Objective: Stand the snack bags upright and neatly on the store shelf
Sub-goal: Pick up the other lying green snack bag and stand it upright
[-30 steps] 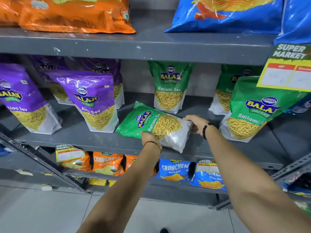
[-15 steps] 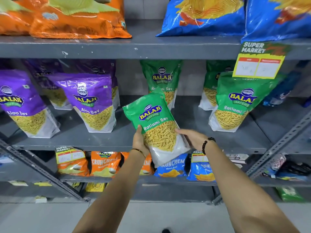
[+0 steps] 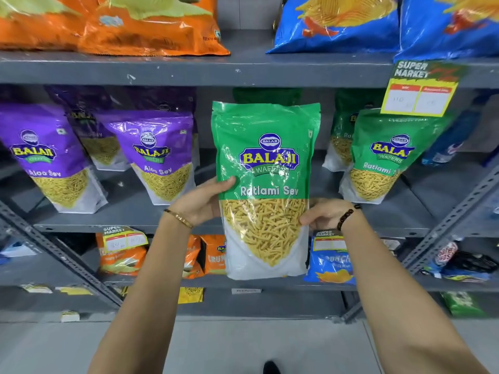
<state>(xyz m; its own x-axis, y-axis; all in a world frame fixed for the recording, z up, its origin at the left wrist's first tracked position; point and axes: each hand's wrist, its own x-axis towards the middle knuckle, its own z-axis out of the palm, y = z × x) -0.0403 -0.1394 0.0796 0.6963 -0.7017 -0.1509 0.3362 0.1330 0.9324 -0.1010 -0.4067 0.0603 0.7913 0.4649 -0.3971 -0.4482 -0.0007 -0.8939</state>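
One head-worn camera looks forward and slightly down, close to the grey shelf [image 3: 243, 74].

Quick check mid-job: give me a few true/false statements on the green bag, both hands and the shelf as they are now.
1. Both hands hold the green Ratlami Sev bag. True: left hand and right hand keep a grip on its sides.
2. The bag lies flat on the shelf. False: it is upright, held in front of the shelf.
3. Purple Aloo Sev bags stand to its left. True.
4. The top shelf holds only green bags. False: orange and blue ones.

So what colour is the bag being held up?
Green bag, clear and white lower part; head view.
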